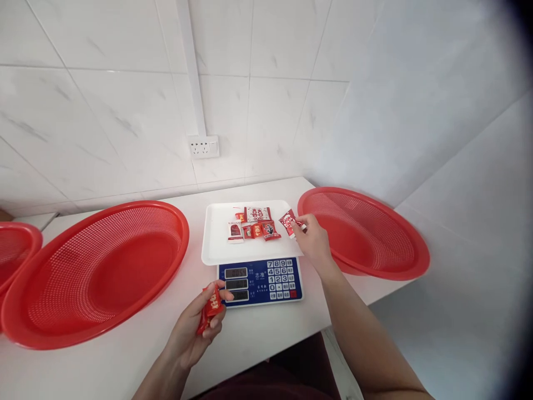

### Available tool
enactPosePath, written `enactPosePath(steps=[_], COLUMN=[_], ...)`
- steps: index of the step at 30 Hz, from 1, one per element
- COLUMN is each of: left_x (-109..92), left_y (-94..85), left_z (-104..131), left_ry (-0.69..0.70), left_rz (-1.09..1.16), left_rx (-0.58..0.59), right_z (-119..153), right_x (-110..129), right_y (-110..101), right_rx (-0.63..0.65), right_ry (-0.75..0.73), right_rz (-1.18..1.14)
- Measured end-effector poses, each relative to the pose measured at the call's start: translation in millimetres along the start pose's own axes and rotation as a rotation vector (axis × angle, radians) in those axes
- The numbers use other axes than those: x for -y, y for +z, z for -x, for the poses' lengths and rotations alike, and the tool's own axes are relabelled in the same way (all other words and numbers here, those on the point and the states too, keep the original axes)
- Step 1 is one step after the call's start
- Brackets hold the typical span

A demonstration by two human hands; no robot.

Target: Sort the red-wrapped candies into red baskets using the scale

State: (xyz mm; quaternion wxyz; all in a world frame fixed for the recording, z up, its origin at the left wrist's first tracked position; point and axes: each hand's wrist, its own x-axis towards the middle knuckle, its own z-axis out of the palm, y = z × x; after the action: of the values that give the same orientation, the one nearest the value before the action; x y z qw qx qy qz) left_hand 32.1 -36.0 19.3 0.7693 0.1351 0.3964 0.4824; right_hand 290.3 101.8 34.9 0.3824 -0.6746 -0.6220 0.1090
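In my left hand (199,325) are red candy packets (214,301), gripped in front of the scale's displays. My right hand (312,241) pinches a red and white candy packet (288,223) over the right side of the white weighing tray (214,253). On that tray lie several small wrapped snacks, among them a white and red packet (257,214) at the back and a white packet with a dark red panel (235,232) at the left. Below the tray shows the blue scale panel (261,282), with number keys on its right and three displays on its left.
A large red basket (133,272) stands left of the scale, with part of another red basket (16,250) at the far left. To the right sits a red basket (353,239) near the white table's edge. A wall socket (203,146) is behind.
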Motion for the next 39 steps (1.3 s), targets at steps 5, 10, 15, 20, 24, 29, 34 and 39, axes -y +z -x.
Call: enactPosePath(steps=[5, 10, 15, 20, 24, 29, 34, 39], left_x=[-3.1, -4.3, -0.9, 2.0, 3.0, 3.3, 4.8, 16.3], left_y=[-5.1, -11.1, -13.7, -14.7, -14.5, -14.9, -18.3, -12.9], left_z=[2.3, 3.5, 3.1, 2.4, 3.4, 6.3, 6.5, 4.2], left_ry=[0.012, 0.026, 0.006, 0.008, 0.002, 0.006, 0.011, -0.02], left_rz=[0.037, 0.07, 0.074, 0.088, 0.085, 0.085, 0.063, -0.014], left_rx=[0.038, 0.011, 0.007, 0.01, -0.002, -0.031, -0.011, 0.036], right_z=[2.5, 3.5, 3.8, 3.0, -1.4, -8.4, -4.2, 46.4], right_x=[3.0, 4.8, 14.5, 34.8, 48.8, 56.2, 57.0, 59.5], right_y=[-6.2, -14.0, -8.3, 5.4, 18.6, 36.2, 32.3, 6.5], right_rx=[0.126, 0.08, 0.181, 0.293, 0.395, 0.457, 0.317, 0.203], right_ry=[-0.028, -0.082, -0.243, -0.41, -0.525, -0.578, -0.549, -0.593], right_rz=[0.213, 0.243, 0.089, 0.13, 0.238, 0.371, 0.239, -0.132])
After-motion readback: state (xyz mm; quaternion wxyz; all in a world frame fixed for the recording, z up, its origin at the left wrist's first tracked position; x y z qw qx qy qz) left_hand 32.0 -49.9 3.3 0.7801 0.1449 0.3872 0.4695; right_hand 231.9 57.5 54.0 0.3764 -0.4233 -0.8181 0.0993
